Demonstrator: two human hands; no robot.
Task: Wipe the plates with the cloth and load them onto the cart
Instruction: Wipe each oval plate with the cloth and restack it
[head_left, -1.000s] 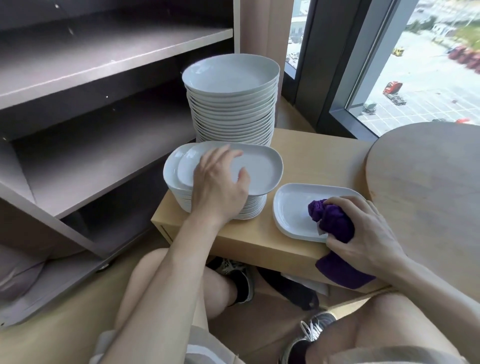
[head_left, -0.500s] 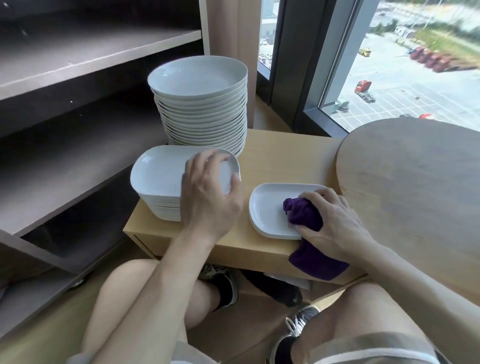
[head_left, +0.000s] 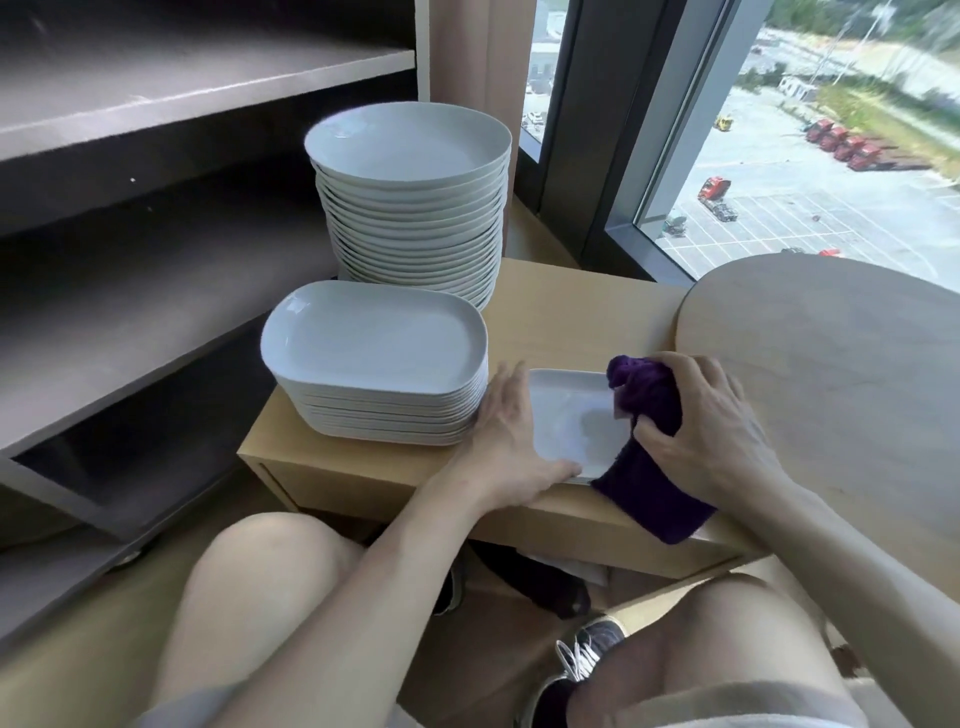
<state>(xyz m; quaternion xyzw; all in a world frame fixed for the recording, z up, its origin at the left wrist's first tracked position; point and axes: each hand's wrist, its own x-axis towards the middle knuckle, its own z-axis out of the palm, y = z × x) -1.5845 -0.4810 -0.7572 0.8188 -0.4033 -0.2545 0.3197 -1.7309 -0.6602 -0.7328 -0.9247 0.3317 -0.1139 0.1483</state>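
Observation:
A single white rectangular plate (head_left: 571, 421) lies on the low wooden bench (head_left: 576, 312), close to its front edge. My right hand (head_left: 711, 431) grips a bunched purple cloth (head_left: 649, 488) over the plate's right part, and the cloth's tail hangs past the bench edge. My left hand (head_left: 506, 447) lies against the plate's left edge with straight fingers, its thumb along the near rim. Left of it stands a stack of several white rectangular plates (head_left: 374, 343). Behind that rises a taller stack of round plates (head_left: 410, 150).
A grey cart with bare shelves (head_left: 130, 322) fills the left side. A round wooden tabletop (head_left: 841, 364) sits to the right, overlapping the bench. A window (head_left: 831, 156) is behind it. My knees and shoes are below the bench.
My left hand let go of the top plate of the rectangular stack and moved right to the single plate's left edge. My right hand shifted the cloth toward the plate's right side.

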